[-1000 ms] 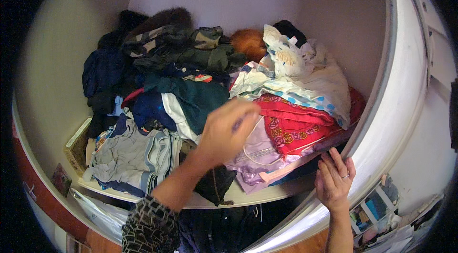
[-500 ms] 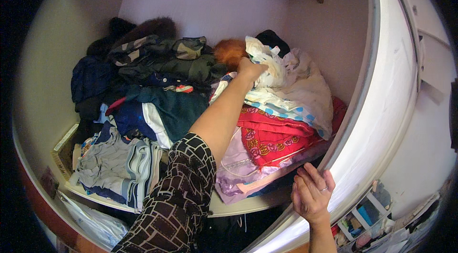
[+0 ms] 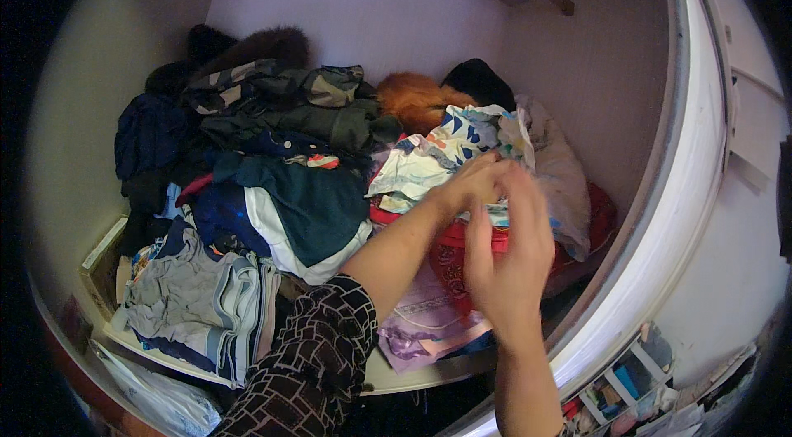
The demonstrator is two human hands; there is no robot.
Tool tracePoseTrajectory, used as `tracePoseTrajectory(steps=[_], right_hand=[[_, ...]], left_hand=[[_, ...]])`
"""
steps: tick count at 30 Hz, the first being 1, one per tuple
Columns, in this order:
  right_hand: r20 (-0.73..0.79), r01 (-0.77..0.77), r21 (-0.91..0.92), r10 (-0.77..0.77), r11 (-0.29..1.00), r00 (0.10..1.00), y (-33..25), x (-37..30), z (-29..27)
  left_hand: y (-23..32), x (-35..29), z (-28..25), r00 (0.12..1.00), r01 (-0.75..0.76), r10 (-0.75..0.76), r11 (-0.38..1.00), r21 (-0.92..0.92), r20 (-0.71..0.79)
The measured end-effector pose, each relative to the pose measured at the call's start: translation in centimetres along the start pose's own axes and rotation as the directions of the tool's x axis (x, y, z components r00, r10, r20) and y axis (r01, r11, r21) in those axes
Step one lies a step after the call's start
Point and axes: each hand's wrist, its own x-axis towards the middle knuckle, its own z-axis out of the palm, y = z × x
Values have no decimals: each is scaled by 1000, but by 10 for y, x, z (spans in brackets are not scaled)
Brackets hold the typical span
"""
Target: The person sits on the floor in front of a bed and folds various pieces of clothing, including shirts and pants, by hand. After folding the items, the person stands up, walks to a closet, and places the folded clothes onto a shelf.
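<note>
White cloth with blue and orange print (image 3: 412, 169): lies on the right-hand part of the heap, midway back on the shelf (image 3: 394, 380), rumpled. The left hand (image 3: 472, 184) is on it, reaching in from lower left; its fingertips are partly covered, so we cannot tell whether they are clamped on the fabric. The right hand (image 3: 513, 264) stands in front, blurred, fingers upward, thumb well apart from them. The hands overlap in our view; contact between them we cannot confirm.

Directly beneath the print we note red patterned cloth (image 3: 447, 265), and under that a shiny lilac cloth (image 3: 419, 305) near the shelf edge. Just right, a bulky off-white cloth (image 3: 559, 165) slumps toward the cupboard's side wall. Behind: an orange furry item (image 3: 412, 99), with a black item (image 3: 478, 84) beside it.

Leftward we log a dark green cloth (image 3: 309, 206) edged by white fabric, navy cloth (image 3: 219, 210) next to it, and grey clothes (image 3: 165, 284) nearer the front, partly folded. Camouflage fabric (image 3: 334, 84) and a dark brown furry item (image 3: 268, 49) sit at the back. Below the shelf, lower left, we see a clear plastic bag (image 3: 161, 392).
</note>
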Motion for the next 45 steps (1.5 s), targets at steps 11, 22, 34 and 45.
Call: tracePoseTrajectory(steps=[11,22,34,45], right_hand=[[255,-524,-403,642,750,723,148,117,106],[-108,-485,-257,474,836,874,186,30,156],[-269,-656,281,714,700,647,193,27,152],[-250,-524,288,591,802,767,213,29,151]], left_hand=[[-15,-38,-44,909,15,151,919,393,-388],[-108,38,-103,967,166,-51,866,472,-248],[-111,68,-77,792,331,-591,623,709,150],[-124,69,-67,902,247,-431,528,813,6]])
